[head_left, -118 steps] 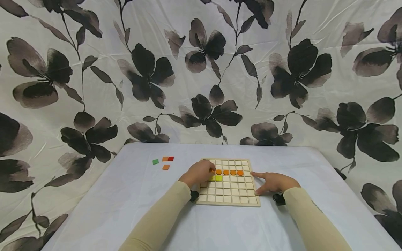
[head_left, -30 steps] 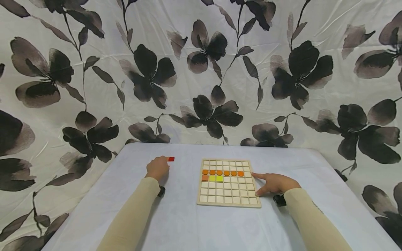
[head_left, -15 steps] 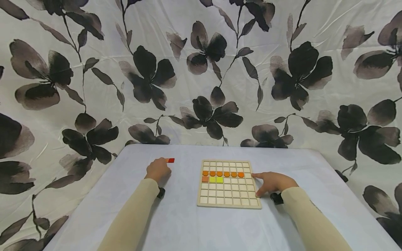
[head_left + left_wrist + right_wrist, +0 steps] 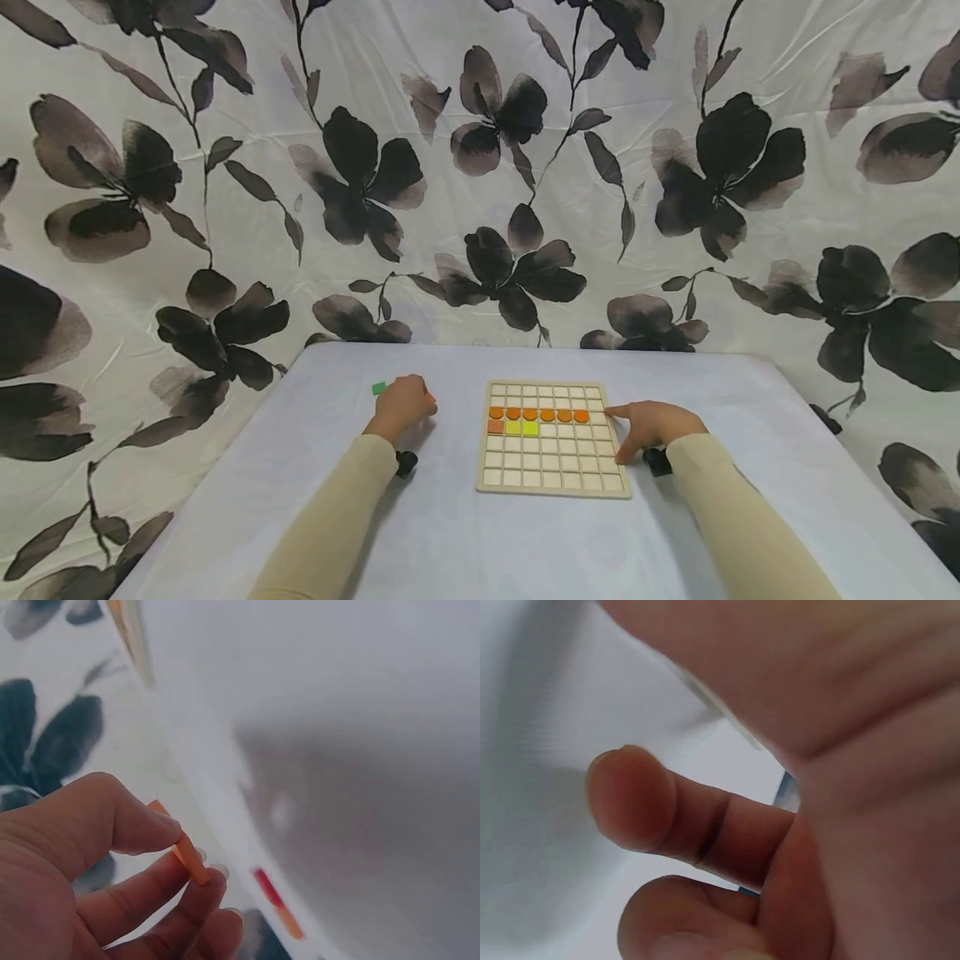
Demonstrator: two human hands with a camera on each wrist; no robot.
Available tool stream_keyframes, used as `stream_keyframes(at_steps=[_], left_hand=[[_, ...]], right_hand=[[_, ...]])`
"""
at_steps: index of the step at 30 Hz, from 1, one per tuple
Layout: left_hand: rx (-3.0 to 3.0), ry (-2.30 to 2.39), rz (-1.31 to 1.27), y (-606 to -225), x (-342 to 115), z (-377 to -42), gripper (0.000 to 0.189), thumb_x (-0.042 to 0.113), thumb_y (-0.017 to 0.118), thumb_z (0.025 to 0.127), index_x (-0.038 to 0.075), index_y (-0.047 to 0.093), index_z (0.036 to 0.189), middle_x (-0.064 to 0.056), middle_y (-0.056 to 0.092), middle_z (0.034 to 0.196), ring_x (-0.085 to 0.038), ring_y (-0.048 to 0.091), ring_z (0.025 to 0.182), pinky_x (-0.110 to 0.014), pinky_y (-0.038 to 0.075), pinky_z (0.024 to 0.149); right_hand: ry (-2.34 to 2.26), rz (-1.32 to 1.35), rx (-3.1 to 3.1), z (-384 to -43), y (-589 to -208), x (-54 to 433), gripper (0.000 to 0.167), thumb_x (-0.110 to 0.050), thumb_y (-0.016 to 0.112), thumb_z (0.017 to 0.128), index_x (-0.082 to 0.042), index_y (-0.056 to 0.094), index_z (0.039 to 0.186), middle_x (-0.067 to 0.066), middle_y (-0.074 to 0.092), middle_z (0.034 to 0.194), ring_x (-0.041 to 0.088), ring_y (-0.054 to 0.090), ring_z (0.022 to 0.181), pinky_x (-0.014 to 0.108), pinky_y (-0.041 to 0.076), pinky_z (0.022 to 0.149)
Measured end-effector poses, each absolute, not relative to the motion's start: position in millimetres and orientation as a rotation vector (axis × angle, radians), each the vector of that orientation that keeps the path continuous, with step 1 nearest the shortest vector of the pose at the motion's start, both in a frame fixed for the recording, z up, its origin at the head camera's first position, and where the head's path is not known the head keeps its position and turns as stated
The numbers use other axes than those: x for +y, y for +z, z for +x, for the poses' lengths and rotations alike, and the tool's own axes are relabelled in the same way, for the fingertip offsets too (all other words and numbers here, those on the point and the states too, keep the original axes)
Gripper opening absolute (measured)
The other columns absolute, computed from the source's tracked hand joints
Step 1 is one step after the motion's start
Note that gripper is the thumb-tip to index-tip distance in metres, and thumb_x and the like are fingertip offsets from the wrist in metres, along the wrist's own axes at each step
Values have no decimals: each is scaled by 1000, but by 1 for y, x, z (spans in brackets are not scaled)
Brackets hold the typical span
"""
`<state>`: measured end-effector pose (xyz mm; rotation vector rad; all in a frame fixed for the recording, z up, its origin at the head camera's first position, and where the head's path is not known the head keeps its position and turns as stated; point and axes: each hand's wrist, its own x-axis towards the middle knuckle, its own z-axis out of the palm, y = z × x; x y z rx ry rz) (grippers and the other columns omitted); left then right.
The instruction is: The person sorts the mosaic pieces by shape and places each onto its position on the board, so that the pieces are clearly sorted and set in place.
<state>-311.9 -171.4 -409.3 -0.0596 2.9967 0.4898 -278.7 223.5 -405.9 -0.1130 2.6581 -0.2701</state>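
My left hand (image 4: pixel 405 407) is over the table left of the board, pinching a small orange square tile (image 4: pixel 191 857) between thumb and fingertips. Below that hand in the left wrist view lie a red tile (image 4: pixel 265 886) and another orange tile (image 4: pixel 289 922); the hand covers them in the head view. My right hand (image 4: pixel 660 425) touches the right edge of a wooden grid board (image 4: pixel 555 493), index finger and thumb spread along it. A row of several orange discs (image 4: pixel 547 415) sits on the board. Under its left end are a darker orange tile (image 4: pixel 496 427) and two yellow tiles (image 4: pixel 522 428).
A green tile (image 4: pixel 378 388) lies on the white table (image 4: pixel 442 533), just beyond my left hand. Behind the table's far edge hangs a floral curtain (image 4: pixel 420 292).
The left hand has left the board, gone to the loose tiles and now comes back rightward with an orange tile. A darker orange tile shows beside the yellow ones. The right hand stays at the board.
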Motion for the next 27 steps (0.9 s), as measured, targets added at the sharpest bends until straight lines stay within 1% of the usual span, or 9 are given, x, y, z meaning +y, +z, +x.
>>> stream_keyframes(at_steps=[3,6,8,11,16,19,21,23,27], left_hand=[[3017,462,-5,-406,-158,-310,28,25,70,82,7,67,104,-4,66,90,-18,58,75,-35,48,63],[3015,448,21,-405,-144,-309,34,27,71,83,7,66,110,-5,68,95,-19,59,77,-37,50,68],[3012,453,29,-404,-136,-309,36,27,72,83,7,66,112,-5,68,96,-19,59,78,-38,51,71],[3006,472,38,-405,-126,-306,36,27,73,84,7,66,112,-5,68,96,-20,58,79,-38,52,75],[3005,495,96,-407,-113,-302,31,26,74,83,8,67,108,-3,66,91,-20,56,79,-36,51,76],[3013,508,125,-407,-107,-301,29,26,74,83,9,68,106,-2,64,89,-20,55,80,-35,50,76],[3017,517,147,-407,-103,-300,29,25,75,83,9,68,105,-2,63,88,-20,54,80,-34,50,76],[3015,527,172,-407,-100,-299,28,24,75,83,8,69,105,-2,63,87,-20,54,79,-34,50,75],[2994,547,218,-410,-92,-296,27,23,75,82,7,70,103,-2,64,87,-19,54,78,-34,50,76]], right_hand=[[-251,-93,2658,-279,-405,223,92,-39,87,67,-25,43,147,16,45,147,34,48,127,58,37,103],[-224,-82,2658,-280,-404,221,91,-39,86,68,-26,43,147,13,49,144,27,55,111,54,41,100],[-208,-76,2660,-280,-404,219,91,-39,86,68,-26,43,147,12,52,140,23,54,99,51,43,97],[-196,-59,2663,-280,-405,219,91,-39,86,68,-27,43,146,11,54,137,21,55,94,50,44,94],[-201,-30,2656,-279,-407,218,91,-39,87,67,-28,43,146,12,52,140,23,56,99,53,43,97],[-193,-34,2664,-278,-407,217,91,-39,87,67,-27,43,146,15,49,144,28,55,113,56,41,99],[-193,-37,2672,-277,-406,216,91,-39,87,67,-26,43,146,15,46,148,32,51,125,57,39,102],[-198,-36,2676,-276,-404,215,90,-38,87,68,-26,44,146,16,44,149,36,45,132,57,38,103],[-200,-21,2674,-276,-402,212,90,-36,87,67,-25,44,146,16,43,150,38,42,135,57,38,104]])
